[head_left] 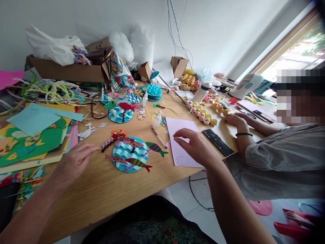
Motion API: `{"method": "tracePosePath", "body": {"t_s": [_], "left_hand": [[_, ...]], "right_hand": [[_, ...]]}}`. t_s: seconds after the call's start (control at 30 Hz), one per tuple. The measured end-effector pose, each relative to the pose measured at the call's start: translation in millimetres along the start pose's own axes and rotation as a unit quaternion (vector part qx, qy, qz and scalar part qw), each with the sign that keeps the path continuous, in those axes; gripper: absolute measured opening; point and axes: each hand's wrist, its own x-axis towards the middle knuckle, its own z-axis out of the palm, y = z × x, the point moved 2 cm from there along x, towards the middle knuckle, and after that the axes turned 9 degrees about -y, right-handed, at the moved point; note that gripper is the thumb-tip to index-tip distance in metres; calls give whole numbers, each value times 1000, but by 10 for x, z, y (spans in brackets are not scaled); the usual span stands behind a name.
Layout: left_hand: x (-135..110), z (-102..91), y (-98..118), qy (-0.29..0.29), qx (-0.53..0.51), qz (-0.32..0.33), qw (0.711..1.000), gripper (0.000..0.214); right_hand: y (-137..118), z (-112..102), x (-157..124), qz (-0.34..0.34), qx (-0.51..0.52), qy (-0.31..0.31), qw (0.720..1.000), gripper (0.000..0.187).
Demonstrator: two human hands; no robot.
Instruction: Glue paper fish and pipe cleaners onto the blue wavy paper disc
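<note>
Setting: a home craft room or small handicraft workspace. Evidence: wooden table (pixel 106 189) crowded with coloured paper sheets (pixel 33 135), round blue wave-patterned paper discs with paper fish (pixel 130 154), a tangle of pipe cleaners (pixel 50 91), small glue bottles (pixel 157 120) and rows of small finished figures (pixel 201 113); a cardboard box (pixel 68 71) stuffed with plastic bags sits against a plain white wall (pixel 215 30). A large window (pixel 302 51) at the right gives daylight, the floor is tiled, and a second person in a grey top (pixel 286 159) is seated at the table's far side.
</note>
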Motion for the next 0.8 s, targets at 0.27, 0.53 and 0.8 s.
{"method": "tracePosePath", "body": {"t_s": [0.27,0.53,0.8], "left_hand": [[-41,-93,-12,-13,47,8,999,28],[-324,39,12,0,39,-41,998,25],[-282,80,-83,14,112,-21,993,34]], "right_hand": [[275,346,-409,71,67,-119,988,19],[265,614,-511,70,91,-219,969,19],[358,477,-420,77,56,-186,978,22]]}}
